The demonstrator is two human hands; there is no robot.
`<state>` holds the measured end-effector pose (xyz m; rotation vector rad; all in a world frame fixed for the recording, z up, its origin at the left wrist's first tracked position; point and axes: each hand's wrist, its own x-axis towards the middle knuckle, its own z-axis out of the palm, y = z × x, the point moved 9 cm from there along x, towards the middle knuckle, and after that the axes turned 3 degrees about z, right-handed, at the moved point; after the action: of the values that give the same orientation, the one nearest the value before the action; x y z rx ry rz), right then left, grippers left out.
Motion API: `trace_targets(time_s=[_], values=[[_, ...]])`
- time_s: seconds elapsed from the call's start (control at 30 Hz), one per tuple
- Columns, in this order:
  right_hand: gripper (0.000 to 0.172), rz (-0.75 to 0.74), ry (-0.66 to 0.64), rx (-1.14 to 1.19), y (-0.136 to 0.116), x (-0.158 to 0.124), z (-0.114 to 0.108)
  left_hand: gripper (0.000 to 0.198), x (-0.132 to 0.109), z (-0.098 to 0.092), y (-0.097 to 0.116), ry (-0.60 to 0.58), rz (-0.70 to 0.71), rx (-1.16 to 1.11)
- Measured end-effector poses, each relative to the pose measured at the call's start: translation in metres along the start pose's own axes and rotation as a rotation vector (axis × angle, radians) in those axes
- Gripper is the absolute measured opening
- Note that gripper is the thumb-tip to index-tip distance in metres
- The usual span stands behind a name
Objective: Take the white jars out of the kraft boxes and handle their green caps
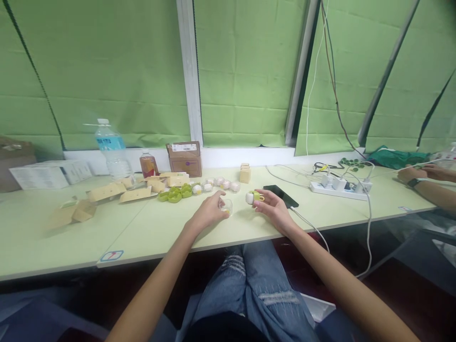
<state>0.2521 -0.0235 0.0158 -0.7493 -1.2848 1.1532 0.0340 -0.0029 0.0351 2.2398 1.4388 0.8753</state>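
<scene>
My left hand (209, 209) is closed around a small clear plastic case (227, 207) just above the table's front part. Between the fingers and thumb of my right hand (273, 210) is a small white block with a green cover (252, 197); a small loop sticks out on its right side. The two held things are apart, a short gap between them. Beyond my left hand stands a row of small clear cases with white and pinkish contents (221, 183). To their left lie several green covers (175, 193).
Opened cardboard pieces (135, 194), a water bottle (113, 152), a brown drink bottle (148, 165) and a carton (185, 160) stand left. A tiny cardboard box (244, 174) is behind. A black tablet (281, 195), power strip (338, 190) and cables lie right, near another person's arms (427, 183).
</scene>
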Motion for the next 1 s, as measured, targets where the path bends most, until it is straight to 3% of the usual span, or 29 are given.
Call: trace_targets(time_s=[0.17, 0.27, 0.47, 1.0], values=[[0.04, -0.203, -0.008, -0.244, -0.017, -0.005, 0.005, 0.069, -0.004, 0.034, 0.021, -0.144, 0.11, -0.312], [0.036, -0.273, -0.056, -0.333, -0.024, -0.01, 0.014, 0.073, -0.006, 0.046, 0.035, -0.169, 0.159, -0.405], [0.033, -0.37, -0.132, -0.499, -0.036, -0.02, 0.033, 0.065, -0.009, 0.047, 0.044, -0.126, 0.205, -0.451], [0.025, -0.47, -0.219, -0.726, -0.031, -0.026, 0.043, 0.071, -0.006, 0.049, 0.038, -0.161, 0.192, -0.428]])
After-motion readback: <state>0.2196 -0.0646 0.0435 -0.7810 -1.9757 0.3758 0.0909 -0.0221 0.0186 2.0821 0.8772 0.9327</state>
